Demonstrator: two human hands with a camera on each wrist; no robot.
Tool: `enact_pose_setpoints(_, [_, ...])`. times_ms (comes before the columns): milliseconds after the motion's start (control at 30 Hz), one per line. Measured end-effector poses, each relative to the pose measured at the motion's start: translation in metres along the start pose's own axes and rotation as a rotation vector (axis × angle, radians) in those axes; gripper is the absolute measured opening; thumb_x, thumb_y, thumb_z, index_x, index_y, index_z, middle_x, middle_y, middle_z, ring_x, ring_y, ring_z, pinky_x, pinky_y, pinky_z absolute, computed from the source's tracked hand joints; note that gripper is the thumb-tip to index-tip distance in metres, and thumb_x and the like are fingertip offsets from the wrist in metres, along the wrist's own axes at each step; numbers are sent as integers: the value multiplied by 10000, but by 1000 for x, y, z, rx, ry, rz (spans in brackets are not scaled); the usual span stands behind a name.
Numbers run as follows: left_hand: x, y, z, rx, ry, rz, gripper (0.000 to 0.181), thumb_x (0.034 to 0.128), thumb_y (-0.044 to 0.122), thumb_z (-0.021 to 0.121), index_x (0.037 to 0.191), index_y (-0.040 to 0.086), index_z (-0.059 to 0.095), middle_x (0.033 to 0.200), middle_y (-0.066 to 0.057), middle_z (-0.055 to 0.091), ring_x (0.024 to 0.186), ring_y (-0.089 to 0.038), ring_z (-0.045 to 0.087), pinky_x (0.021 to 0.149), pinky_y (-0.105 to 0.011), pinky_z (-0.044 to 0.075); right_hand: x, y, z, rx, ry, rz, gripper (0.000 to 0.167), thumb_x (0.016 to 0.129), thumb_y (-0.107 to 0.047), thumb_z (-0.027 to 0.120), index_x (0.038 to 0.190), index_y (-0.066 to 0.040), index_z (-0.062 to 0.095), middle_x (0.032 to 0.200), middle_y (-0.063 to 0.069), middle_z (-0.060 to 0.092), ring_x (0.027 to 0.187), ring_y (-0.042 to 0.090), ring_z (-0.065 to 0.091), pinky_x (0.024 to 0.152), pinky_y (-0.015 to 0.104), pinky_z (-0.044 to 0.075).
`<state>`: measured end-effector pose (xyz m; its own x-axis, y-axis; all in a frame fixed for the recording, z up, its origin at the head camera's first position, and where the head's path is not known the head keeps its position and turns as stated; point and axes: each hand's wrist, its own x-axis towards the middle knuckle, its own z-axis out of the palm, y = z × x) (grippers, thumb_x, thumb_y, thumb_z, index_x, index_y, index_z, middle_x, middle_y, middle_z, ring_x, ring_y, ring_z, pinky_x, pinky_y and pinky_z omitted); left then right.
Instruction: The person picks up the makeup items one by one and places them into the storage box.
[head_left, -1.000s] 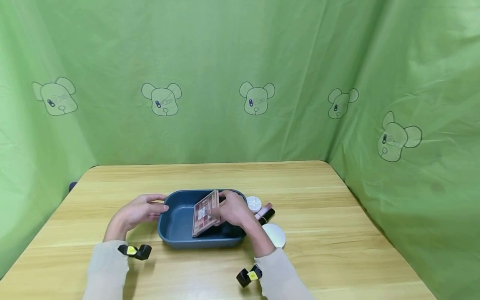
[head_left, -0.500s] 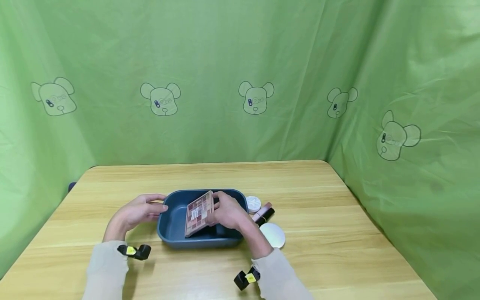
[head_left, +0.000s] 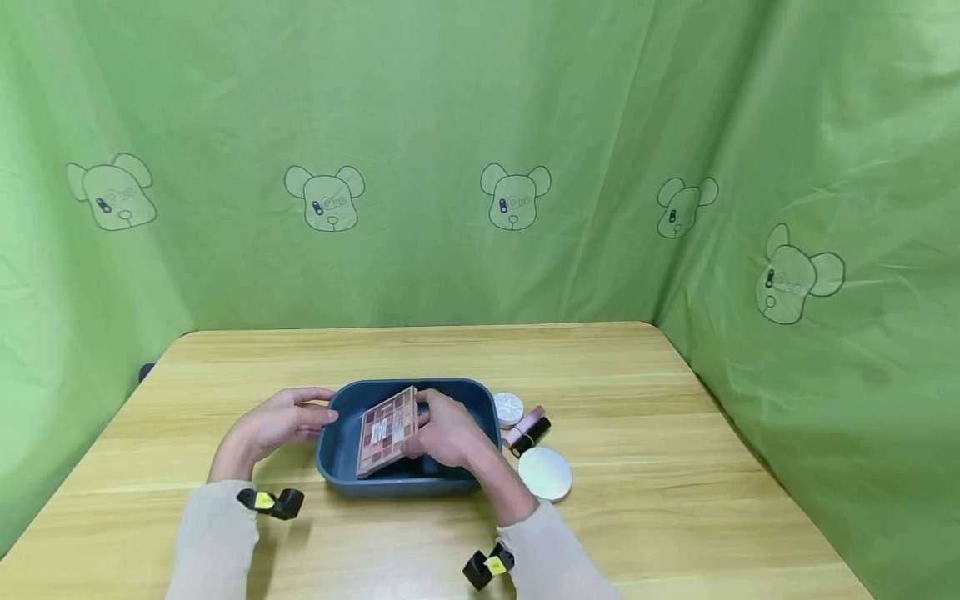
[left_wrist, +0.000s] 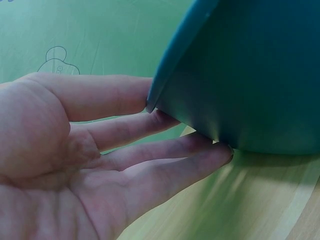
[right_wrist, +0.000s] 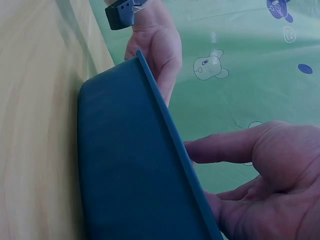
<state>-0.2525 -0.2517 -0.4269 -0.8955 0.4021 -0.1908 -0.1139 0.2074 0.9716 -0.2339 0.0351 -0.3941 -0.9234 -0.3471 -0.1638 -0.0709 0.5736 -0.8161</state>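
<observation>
An eyeshadow palette (head_left: 384, 435) leans tilted inside a dark blue rectangular basin (head_left: 411, 488) in the head view. My right hand (head_left: 452, 429) pinches the palette's right edge. In the right wrist view the basin's wall (right_wrist: 130, 150) hides the palette and the fingertips of that hand (right_wrist: 280, 185). At the basin's left end, my left hand (head_left: 285, 417) touches the rim and outer wall. Its fingers (left_wrist: 165, 175) look nearly straight in the left wrist view, with the thumb at the rim.
Right of the basin on the wooden table (head_left: 660, 517) lie a small white embossed round case (head_left: 508, 409), a pink tube (head_left: 524, 426), a black tube (head_left: 532, 437) and a larger white disc (head_left: 545, 473). Green curtains (head_left: 420, 250) stand behind and at the sides.
My right hand has moved left with the palette inside the basin, and the palette has leaned flatter. More of the tubes and the white disc shows. My left hand has stayed put.
</observation>
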Motion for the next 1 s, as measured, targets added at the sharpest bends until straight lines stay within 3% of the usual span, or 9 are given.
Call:
enact_pose_setpoints(533, [1,1,3,15,20,-20,619,978,105,618,1475,-152,353,1360,-327,580,1161,-343,673,1012,-384,575,1,-1,14,99,-3,-11,736,810,-47,829,1453,6,474,919,68,734,697,171,735,754,295,589])
enact_pose_setpoints(1000, [0,3,4,15,25,-26,624,970,104,629,1471,-150,358,1326,-314,608,1137,-331,684,1004,-391,579,-4,-3,20,70,-27,-60,775,825,-58,825,1488,21,429,860,49,717,643,161,731,721,284,621])
